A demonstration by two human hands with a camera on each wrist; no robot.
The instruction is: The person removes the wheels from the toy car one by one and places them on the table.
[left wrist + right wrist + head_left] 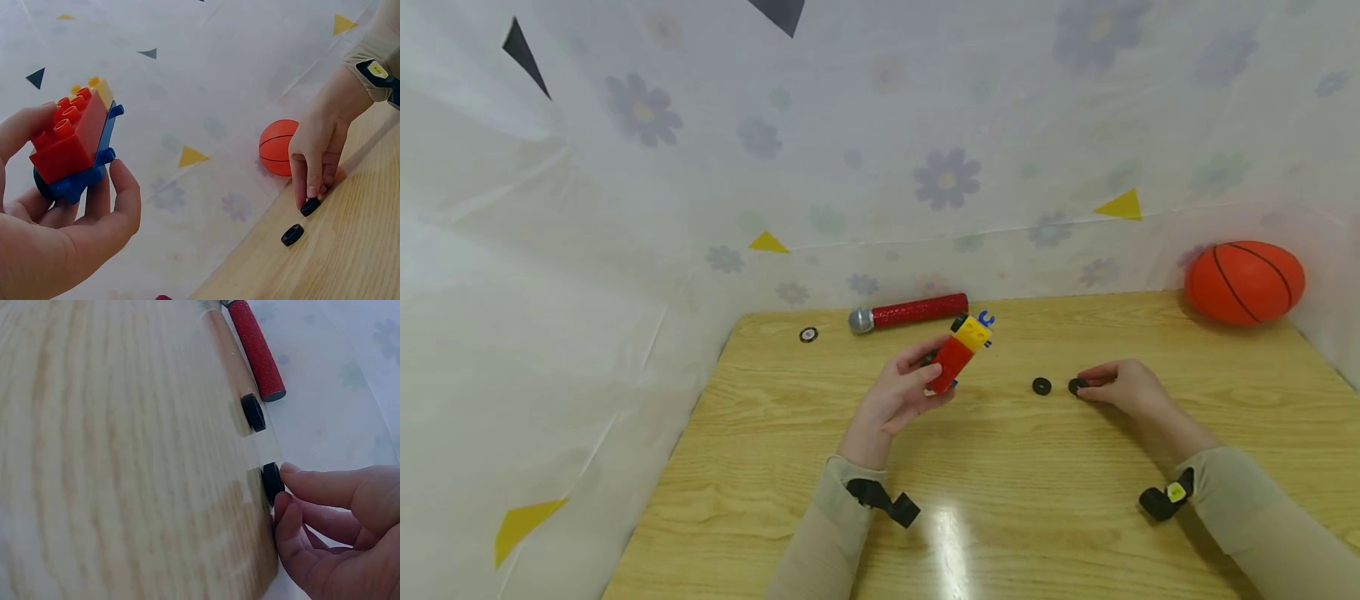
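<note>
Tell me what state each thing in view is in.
Red, yellow and blue plastic car: tilted in the left hand, two pegs bare
Black ring-shaped wheel: pinched by the right hand
Second black wheel: loose on the yellowish table
Red glittery microphone: lying on its side
Black-lined orange ball: at rest
Round black-and-white disc: flat

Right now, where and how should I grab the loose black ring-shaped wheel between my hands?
Pinch the black ring-shaped wheel by opposite sides of its outer rim. I'd come from above: it lies flat and low on the pale wood-grain table, its edge exposed all round. The right side looks tighter, since your right hand pinches a second black wheel there.
</note>
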